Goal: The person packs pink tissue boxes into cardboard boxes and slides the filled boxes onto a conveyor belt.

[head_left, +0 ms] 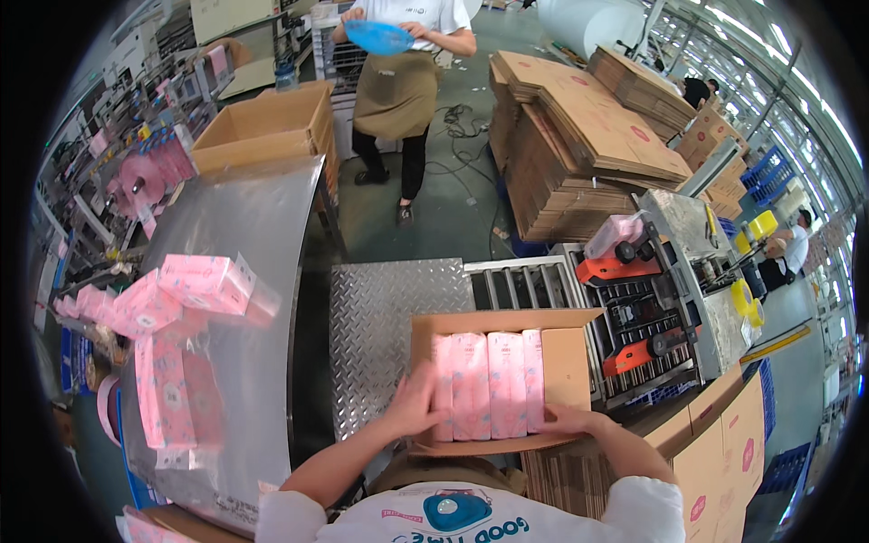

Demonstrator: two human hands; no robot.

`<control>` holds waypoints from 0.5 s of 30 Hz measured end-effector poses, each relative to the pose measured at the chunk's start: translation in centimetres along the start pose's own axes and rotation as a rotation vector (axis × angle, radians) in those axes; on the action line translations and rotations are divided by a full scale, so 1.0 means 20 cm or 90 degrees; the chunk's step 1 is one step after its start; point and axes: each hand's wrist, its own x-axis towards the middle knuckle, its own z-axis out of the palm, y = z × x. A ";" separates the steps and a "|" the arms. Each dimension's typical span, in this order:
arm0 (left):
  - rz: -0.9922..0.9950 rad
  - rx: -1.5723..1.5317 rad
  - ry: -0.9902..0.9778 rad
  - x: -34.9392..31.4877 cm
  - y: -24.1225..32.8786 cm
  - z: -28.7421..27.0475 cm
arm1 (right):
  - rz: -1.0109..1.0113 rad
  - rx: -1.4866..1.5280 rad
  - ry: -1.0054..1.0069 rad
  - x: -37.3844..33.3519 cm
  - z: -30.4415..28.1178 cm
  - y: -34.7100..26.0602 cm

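An open cardboard carton (566, 366) stands in front of me, with a row of pink soft packs (489, 385) upright in its left and middle part. My left hand (415, 403) is at the left end of the row, slightly blurred, its thumb against the packs near the front wall. My right hand (566, 420) reaches over the front right side, fingers against the right end of the row. The packs sit squeezed between both hands. Some fingertips are hidden by the carton and packs. To the right of the row, bare cardboard shows inside the carton.
Pink packs in clear film (204, 282) lie on a metal table (258, 226) to my left. A tread-plate platform (371, 308) adjoins a roller conveyor (520, 285) with an orange-armed machine (629, 353). Flattened cartons (588, 136) are stacked beyond. A person (398, 90) holds a blue object.
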 end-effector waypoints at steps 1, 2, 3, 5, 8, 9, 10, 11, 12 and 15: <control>-0.029 0.236 -0.094 -0.05 -0.07 0.05 | 0.014 -0.065 -0.021 -0.08 0.00 -0.15; 0.012 0.284 -0.198 -0.06 -0.16 0.14 | -0.087 -0.159 -0.040 -0.11 0.04 -0.07; 0.031 0.260 -0.237 -0.04 -0.23 0.17 | -0.036 -0.174 -0.132 -0.11 -0.02 -0.20; 0.049 0.203 -0.315 0.05 -0.28 0.16 | 0.062 -0.214 -0.330 -0.13 -0.20 -0.56; 0.160 0.033 0.139 0.40 -0.09 -0.17 | 0.200 -0.360 0.212 -0.05 -0.19 -0.42; 0.085 0.019 0.151 0.54 -0.02 -0.36 | 0.279 -0.394 0.401 0.01 -0.08 -0.32; 0.096 0.079 0.309 0.62 -0.06 -0.37 | 0.366 -0.356 0.429 0.11 0.01 -0.23; 0.110 0.142 0.464 0.67 -0.14 -0.35 | 0.413 -0.225 0.480 0.16 0.04 -0.25; -0.149 0.087 0.168 0.71 -0.20 -0.34 | 0.477 -0.083 0.533 0.17 0.08 -0.25; -0.315 -0.048 -0.167 0.67 -0.12 -0.20 | 0.618 0.333 0.802 0.10 0.35 0.38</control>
